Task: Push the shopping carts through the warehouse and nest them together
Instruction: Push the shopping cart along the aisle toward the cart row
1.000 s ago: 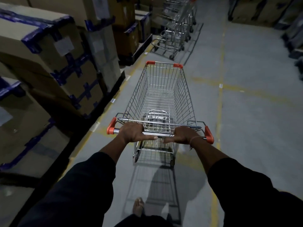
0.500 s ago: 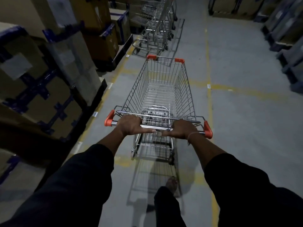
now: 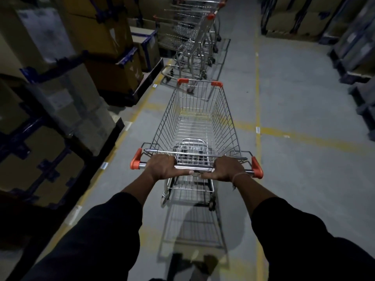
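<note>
An empty wire shopping cart (image 3: 197,126) with orange corner caps stands straight ahead of me on the grey floor. My left hand (image 3: 162,167) grips its metal handle bar (image 3: 195,168) left of centre, and my right hand (image 3: 227,168) grips the bar right of centre, both with fingers curled over it. A row of nested carts (image 3: 192,37) stands just beyond the cart's front edge, slightly to the left. The front of my cart is very close to the rearmost nested cart; I cannot tell whether they touch.
Stacked cardboard boxes (image 3: 67,88) with blue strapping on pallets line the left side of the aisle. More boxes and pallets (image 3: 349,47) stand along the right. Yellow floor lines (image 3: 258,110) run down and across the aisle.
The cart has rolled forward down the aisle, and the nested row is now much nearer, just past its front. Both hands keep the same hold on the handle.
</note>
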Motion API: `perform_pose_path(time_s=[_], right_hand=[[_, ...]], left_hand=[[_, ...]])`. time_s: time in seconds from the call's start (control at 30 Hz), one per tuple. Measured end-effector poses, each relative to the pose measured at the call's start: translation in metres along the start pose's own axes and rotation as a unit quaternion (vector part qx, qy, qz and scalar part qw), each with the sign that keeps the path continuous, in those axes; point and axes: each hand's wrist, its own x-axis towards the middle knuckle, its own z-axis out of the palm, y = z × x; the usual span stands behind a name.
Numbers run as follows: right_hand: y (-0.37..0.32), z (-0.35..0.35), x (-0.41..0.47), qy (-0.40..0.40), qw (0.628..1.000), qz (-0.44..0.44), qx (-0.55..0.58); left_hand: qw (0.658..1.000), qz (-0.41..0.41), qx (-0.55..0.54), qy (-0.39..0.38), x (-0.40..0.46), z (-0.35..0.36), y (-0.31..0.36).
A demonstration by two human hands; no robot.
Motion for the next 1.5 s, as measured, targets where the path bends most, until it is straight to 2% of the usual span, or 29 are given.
perform_pose_path(time_s=[0.37, 0.53, 0.77, 1.03, 1.23, 1.5], right_hand=[[0.074, -0.064, 0.143, -0.004, 0.999, -0.021, -0.046], [0.099, -0.104, 0.219, 0.029, 0.998, -0.026, -0.045], [0.134, -0.159, 0.327, 0.009, 0.997, -0.033, -0.065], [0.181, -0.211, 0.437, 0.024, 0.994, -0.076, -0.070], [0.224, -0.251, 0.534, 0.010, 0.989, -0.099, -0.112], [0.288, -0.306, 0.650, 0.018, 0.977, -0.172, -0.123]], left_hand=[[1.000, -0.029, -0.001, -0.009, 0.156, -0.027, -0.027], [0.999, -0.044, 0.005, 0.011, 0.239, -0.045, -0.053], [0.998, -0.057, -0.005, -0.006, 0.350, -0.067, -0.089], [0.997, -0.073, 0.008, -0.009, 0.466, -0.081, -0.123], [0.994, -0.112, -0.016, -0.003, 0.553, -0.095, -0.139], [0.977, -0.208, -0.041, 0.005, 0.659, -0.114, -0.136]])
